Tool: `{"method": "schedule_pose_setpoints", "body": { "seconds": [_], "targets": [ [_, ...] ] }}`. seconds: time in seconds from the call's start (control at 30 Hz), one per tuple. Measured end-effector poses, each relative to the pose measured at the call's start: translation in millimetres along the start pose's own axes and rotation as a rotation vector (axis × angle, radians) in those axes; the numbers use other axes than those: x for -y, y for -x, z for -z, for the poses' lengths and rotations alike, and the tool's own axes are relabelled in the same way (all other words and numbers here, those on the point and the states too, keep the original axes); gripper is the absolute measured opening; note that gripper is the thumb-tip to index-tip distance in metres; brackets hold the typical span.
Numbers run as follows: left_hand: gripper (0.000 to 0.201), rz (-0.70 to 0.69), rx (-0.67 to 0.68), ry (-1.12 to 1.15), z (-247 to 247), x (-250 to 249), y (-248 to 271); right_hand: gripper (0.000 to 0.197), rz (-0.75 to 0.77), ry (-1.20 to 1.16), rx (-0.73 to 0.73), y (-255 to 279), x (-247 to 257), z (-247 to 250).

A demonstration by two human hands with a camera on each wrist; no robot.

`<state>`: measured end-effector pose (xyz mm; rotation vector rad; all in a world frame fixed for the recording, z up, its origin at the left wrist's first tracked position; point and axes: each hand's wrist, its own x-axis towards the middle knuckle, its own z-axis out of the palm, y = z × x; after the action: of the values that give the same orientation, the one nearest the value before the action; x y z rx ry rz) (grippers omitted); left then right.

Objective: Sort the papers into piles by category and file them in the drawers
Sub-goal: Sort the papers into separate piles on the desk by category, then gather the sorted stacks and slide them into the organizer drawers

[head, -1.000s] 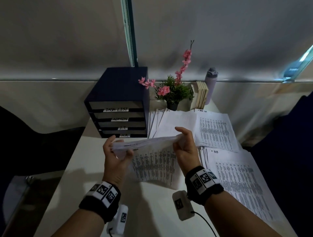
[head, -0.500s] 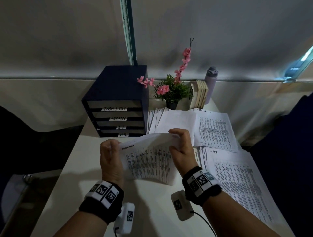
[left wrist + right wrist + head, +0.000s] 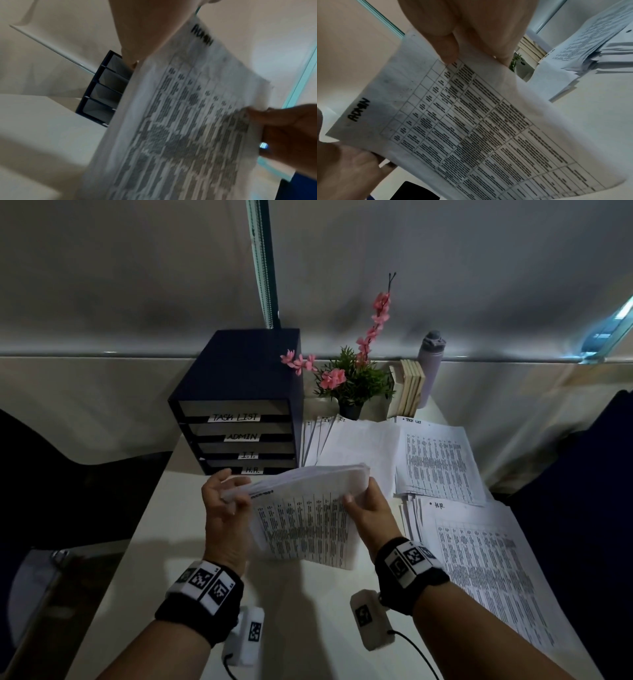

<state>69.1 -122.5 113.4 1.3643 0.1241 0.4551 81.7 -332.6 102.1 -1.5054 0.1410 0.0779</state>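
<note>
The left hand (image 3: 224, 517) curls thumb and fingers round the left edge of the ADMIN stack (image 3: 305, 520), and the right hand (image 3: 368, 513) pinches its right edge, thumb on the printed face and fingers behind. The stack hangs between the two sets of fingers, above the table (image 3: 171, 542). Its top edge runs left to right between the hands, and its long axis falls from the fingers down toward the wrists, so the printed face is turned to the person. Beyond the left fingertips stands the drawer unit (image 3: 236, 402), with drawers marked TASK LIST, ADMIN, I.T. and H.R. from top to bottom. Beyond the right fingers a fanned pile (image 3: 356, 446) lies flat; to their right lie the TASK LIST pile (image 3: 438, 460) and, nearer the wrist, the H.R. pile (image 3: 479, 559).

A second ago the stack was held nearly flat, edge-on, with the top sheet's print hidden; half a second ago it had tipped partway; now it hangs steeper, with more of the table of print showing.

The right wrist view alone makes the handwritten ADMIN heading (image 3: 358, 110) readable; from the head it is a smudge. The left wrist view shows the left thumb (image 3: 142, 31) on the stack's top corner, blurred. Only the head view shows the drawer labels.
</note>
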Motion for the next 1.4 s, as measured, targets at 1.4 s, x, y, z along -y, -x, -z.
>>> {"method": "schedule_pose_setpoints", "body": {
  "seconds": [1.4],
  "targets": [
    [0.035, 0.687, 0.056, -0.320, 132.0, 58.9, -51.6, 0.019, -0.251, 0.509, 0.162, -114.9, -20.1, -119.7]
  ]
}}
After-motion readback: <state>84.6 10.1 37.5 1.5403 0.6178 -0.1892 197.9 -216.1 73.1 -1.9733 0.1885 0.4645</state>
